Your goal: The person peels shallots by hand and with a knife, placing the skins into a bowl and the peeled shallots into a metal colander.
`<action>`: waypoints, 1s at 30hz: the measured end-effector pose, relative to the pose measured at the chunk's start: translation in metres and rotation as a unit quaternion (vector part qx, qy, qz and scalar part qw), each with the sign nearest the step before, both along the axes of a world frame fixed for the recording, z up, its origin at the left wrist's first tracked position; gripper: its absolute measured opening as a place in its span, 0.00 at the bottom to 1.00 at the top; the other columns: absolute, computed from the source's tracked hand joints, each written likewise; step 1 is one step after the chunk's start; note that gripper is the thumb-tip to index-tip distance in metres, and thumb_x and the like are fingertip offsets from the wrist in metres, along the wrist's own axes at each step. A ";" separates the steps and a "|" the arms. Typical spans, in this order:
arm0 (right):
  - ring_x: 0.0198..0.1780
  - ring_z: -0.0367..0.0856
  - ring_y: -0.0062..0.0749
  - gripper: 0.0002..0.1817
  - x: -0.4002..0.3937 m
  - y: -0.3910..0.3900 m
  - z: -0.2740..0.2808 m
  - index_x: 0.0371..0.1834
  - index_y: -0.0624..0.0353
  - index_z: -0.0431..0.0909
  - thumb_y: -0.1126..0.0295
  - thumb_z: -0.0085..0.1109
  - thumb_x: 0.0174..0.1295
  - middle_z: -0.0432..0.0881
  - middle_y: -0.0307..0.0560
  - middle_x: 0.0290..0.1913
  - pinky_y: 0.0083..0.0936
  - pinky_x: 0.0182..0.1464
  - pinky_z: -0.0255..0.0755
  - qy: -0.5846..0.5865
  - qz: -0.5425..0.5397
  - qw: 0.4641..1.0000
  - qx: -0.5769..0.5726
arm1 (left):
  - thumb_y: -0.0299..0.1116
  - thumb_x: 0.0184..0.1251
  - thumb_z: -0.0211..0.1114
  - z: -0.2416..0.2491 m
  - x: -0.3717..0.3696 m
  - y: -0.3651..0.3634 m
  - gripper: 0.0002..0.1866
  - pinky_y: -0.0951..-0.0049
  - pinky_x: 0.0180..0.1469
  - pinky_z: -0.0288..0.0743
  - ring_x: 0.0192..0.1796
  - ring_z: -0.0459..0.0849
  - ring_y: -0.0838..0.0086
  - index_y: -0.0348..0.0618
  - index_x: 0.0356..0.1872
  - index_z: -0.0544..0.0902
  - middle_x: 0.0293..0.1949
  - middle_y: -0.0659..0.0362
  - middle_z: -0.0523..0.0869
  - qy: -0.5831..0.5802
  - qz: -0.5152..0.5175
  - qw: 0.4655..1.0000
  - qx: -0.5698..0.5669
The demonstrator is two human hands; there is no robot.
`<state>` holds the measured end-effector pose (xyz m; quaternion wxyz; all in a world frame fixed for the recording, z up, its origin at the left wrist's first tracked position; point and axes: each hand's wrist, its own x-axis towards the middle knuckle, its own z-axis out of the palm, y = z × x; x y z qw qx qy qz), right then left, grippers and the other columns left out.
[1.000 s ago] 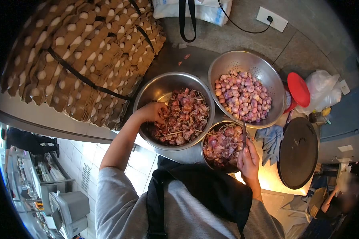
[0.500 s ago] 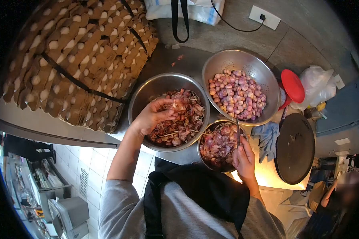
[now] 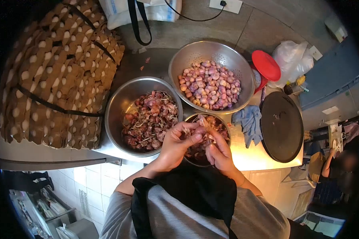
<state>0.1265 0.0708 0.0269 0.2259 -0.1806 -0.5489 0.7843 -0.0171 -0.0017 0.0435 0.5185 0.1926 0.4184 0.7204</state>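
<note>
My left hand [image 3: 174, 146] pinches a shallot [image 3: 200, 130] over the smaller metal bowl [image 3: 228, 133], which contains papery skins [image 3: 220, 126]. Meeting it from the other side, my right hand [image 3: 221, 154] is closed on a knife whose blade [image 3: 208, 138] is mostly hidden by the fingers. To the left stands a large steel bowl [image 3: 112, 115] of unpeeled shallots [image 3: 149, 123] with dry roots. Behind the small bowl, a steel colander [image 3: 243, 71] holds peeled pinkish shallots [image 3: 211, 85].
Strapped cardboard egg trays [image 3: 56, 79] are stacked at the left. A blue cloth [image 3: 248, 122], a round black tray [image 3: 282, 127], a red-topped scale [image 3: 266, 65] and a plastic bag [image 3: 292, 61] lie to the right. Another person [image 3: 339, 171] is at far right.
My left hand has left the large bowl and come over the small bowl with a shallot. My right hand has moved in to meet it. The whole view has shifted.
</note>
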 end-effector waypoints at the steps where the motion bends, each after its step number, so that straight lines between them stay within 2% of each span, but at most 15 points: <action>1: 0.16 0.56 0.14 0.23 -0.001 0.002 -0.001 0.62 0.58 0.52 0.69 0.41 0.65 0.61 0.34 0.19 0.12 0.18 0.52 0.013 -0.001 1.000 -0.018 | 0.19 0.55 0.60 -0.001 0.001 0.000 0.12 0.77 0.47 0.74 0.43 0.78 0.77 0.39 0.41 0.75 0.40 0.59 0.80 0.049 -0.005 0.999 0.002; 2: 0.16 0.57 0.14 0.22 -0.002 0.003 -0.002 0.61 0.58 0.52 0.68 0.41 0.65 0.61 0.34 0.19 0.12 0.18 0.52 0.027 -0.003 0.999 -0.035 | 0.18 0.55 0.60 -0.001 0.003 -0.001 0.12 0.77 0.47 0.74 0.42 0.78 0.78 0.38 0.41 0.75 0.39 0.59 0.80 0.097 -0.011 0.995 0.004; 5: 0.15 0.55 0.15 0.17 -0.005 0.005 -0.003 0.56 0.55 0.55 0.66 0.41 0.65 0.60 0.35 0.18 0.12 0.16 0.51 0.040 -0.007 0.997 -0.066 | 0.19 0.55 0.61 -0.006 0.011 -0.001 0.10 0.79 0.48 0.72 0.43 0.78 0.79 0.36 0.39 0.76 0.38 0.59 0.80 0.082 0.008 0.997 -0.005; 8: 0.13 0.54 0.16 0.14 -0.003 0.010 -0.005 0.53 0.52 0.56 0.64 0.40 0.66 0.59 0.35 0.16 0.12 0.14 0.49 0.057 0.015 0.992 -0.115 | 0.20 0.56 0.59 -0.004 0.011 0.002 0.07 0.79 0.48 0.72 0.43 0.78 0.79 0.35 0.37 0.76 0.37 0.58 0.81 0.125 0.012 0.992 0.021; 11: 0.12 0.52 0.16 0.12 0.000 0.014 0.003 0.51 0.50 0.57 0.62 0.39 0.66 0.58 0.36 0.15 0.12 0.12 0.47 0.045 0.025 0.989 -0.138 | 0.21 0.58 0.59 -0.008 0.001 0.007 0.04 0.79 0.46 0.72 0.42 0.77 0.79 0.35 0.35 0.76 0.36 0.58 0.81 0.089 -0.023 0.996 -0.003; 14: 0.11 0.51 0.16 0.13 0.002 0.016 0.003 0.51 0.49 0.58 0.61 0.38 0.66 0.58 0.36 0.14 0.12 0.12 0.48 0.018 0.009 0.993 -0.114 | 0.24 0.57 0.60 -0.028 -0.004 0.010 0.03 0.77 0.42 0.71 0.40 0.79 0.75 0.37 0.32 0.76 0.34 0.57 0.81 0.326 0.023 0.944 -0.033; 17: 0.11 0.51 0.15 0.13 0.006 0.017 0.000 0.52 0.49 0.58 0.62 0.38 0.67 0.58 0.36 0.14 0.12 0.12 0.48 -0.006 -0.013 0.994 -0.111 | 0.23 0.55 0.61 -0.023 -0.003 0.009 0.03 0.75 0.39 0.71 0.36 0.79 0.76 0.37 0.31 0.76 0.30 0.59 0.81 0.442 -0.016 0.892 -0.097; 20: 0.11 0.51 0.15 0.13 0.011 0.021 -0.003 0.52 0.50 0.58 0.62 0.38 0.67 0.58 0.35 0.14 0.12 0.12 0.48 0.000 -0.066 0.991 -0.116 | 0.24 0.52 0.63 -0.017 -0.003 0.010 0.06 0.70 0.40 0.71 0.35 0.79 0.68 0.38 0.30 0.76 0.31 0.56 0.79 0.565 -0.020 0.821 -0.086; 22: 0.11 0.52 0.15 0.13 0.019 0.028 -0.001 0.52 0.50 0.58 0.63 0.38 0.67 0.59 0.34 0.14 0.12 0.12 0.48 0.014 -0.135 0.983 -0.122 | 0.25 0.49 0.64 -0.030 -0.008 0.005 0.10 0.67 0.41 0.70 0.38 0.78 0.62 0.39 0.34 0.76 0.34 0.55 0.78 0.592 -0.053 0.800 -0.080; 23: 0.13 0.54 0.13 0.12 0.025 0.034 0.003 0.51 0.51 0.59 0.65 0.39 0.66 0.63 0.33 0.19 0.11 0.13 0.48 0.024 -0.111 0.986 -0.118 | 0.26 0.47 0.65 -0.035 -0.009 0.004 0.12 0.66 0.42 0.70 0.39 0.77 0.59 0.40 0.36 0.76 0.36 0.54 0.78 0.606 -0.072 0.789 -0.076; 26: 0.16 0.54 0.11 0.12 0.023 0.029 -0.004 0.51 0.52 0.59 0.67 0.41 0.65 0.67 0.32 0.25 0.11 0.16 0.48 -0.017 -0.126 0.992 -0.004 | 0.28 0.45 0.68 -0.006 0.007 0.005 0.21 0.64 0.43 0.70 0.39 0.77 0.58 0.43 0.44 0.74 0.40 0.54 0.76 0.657 0.026 0.753 -0.026; 27: 0.18 0.55 0.11 0.13 0.020 0.025 -0.007 0.52 0.55 0.59 0.69 0.43 0.65 0.68 0.31 0.29 0.10 0.18 0.50 -0.034 -0.130 0.991 0.006 | 0.28 0.43 0.70 -0.003 0.008 0.006 0.29 0.68 0.41 0.71 0.38 0.77 0.62 0.44 0.50 0.70 0.39 0.55 0.75 0.668 0.030 0.743 -0.016; 29: 0.19 0.56 0.12 0.14 0.012 0.016 -0.009 0.52 0.56 0.58 0.69 0.43 0.65 0.67 0.32 0.29 0.11 0.19 0.52 -0.036 -0.120 0.989 0.081 | 0.27 0.43 0.71 -0.001 0.010 0.008 0.28 0.72 0.40 0.71 0.37 0.77 0.68 0.41 0.48 0.71 0.37 0.55 0.75 0.552 0.009 0.833 -0.035; 30: 0.18 0.57 0.12 0.14 0.010 0.012 -0.008 0.52 0.57 0.57 0.69 0.42 0.65 0.67 0.33 0.28 0.11 0.19 0.52 -0.027 -0.100 0.991 0.079 | 0.27 0.43 0.71 0.000 0.010 0.008 0.27 0.75 0.39 0.71 0.37 0.77 0.71 0.40 0.48 0.71 0.37 0.56 0.75 0.489 -0.002 0.871 -0.046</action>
